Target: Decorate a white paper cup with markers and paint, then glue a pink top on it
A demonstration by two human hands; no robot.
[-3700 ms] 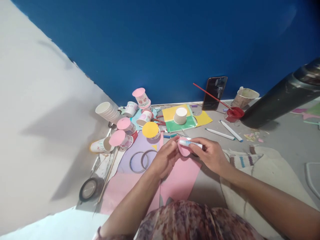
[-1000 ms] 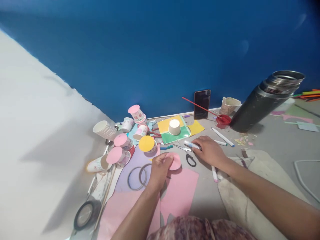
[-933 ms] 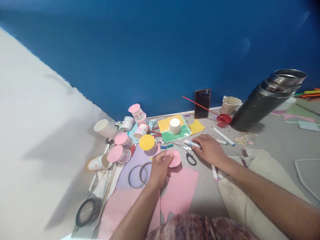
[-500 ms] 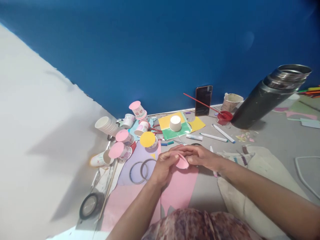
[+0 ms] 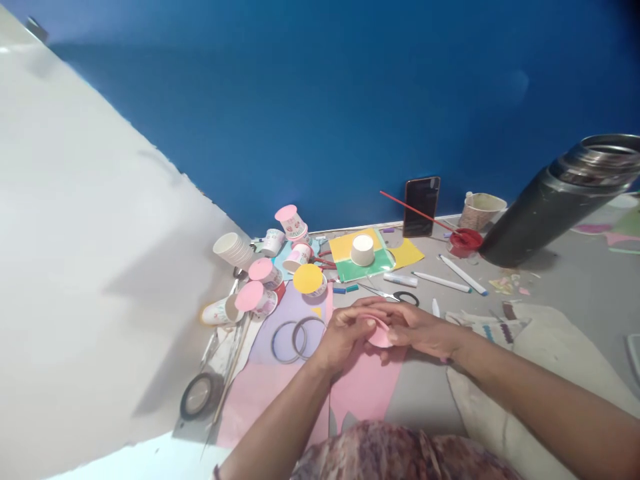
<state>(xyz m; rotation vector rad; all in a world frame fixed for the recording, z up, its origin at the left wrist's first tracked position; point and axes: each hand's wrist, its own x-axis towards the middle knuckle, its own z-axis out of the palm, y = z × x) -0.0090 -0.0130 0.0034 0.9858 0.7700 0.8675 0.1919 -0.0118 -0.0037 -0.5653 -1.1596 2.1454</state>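
Between both hands is a pink paper circle (image 5: 379, 332), tilted and partly covered by fingers. My left hand (image 5: 349, 337) grips its left edge, the thumb lying on top. My right hand (image 5: 423, 328) pinches the right edge. Pink paper (image 5: 367, 387) with cut-out edges lies below the hands. Just beyond them is a pair of scissors (image 5: 406, 298) with black handles. To the left are two grey rings (image 5: 303, 339) on purple paper (image 5: 267, 333), and a paper cup topped with a yellow disc (image 5: 309, 279).
Paper cups with pink discs (image 5: 253, 297) and stacked white cups (image 5: 233, 250) stand at left. A white cup (image 5: 363, 250) sits on yellow-green paper. Markers (image 5: 463, 275), a red paint pot (image 5: 465, 241), a phone (image 5: 421, 207) and a dark flask (image 5: 543, 213) are at right. Black tape (image 5: 199, 396) lies lower left.
The pink circle looked folded or curved before and now lies flatter between my fingers. The view has shifted, so the whole scene sits further right, and the scissors show more.
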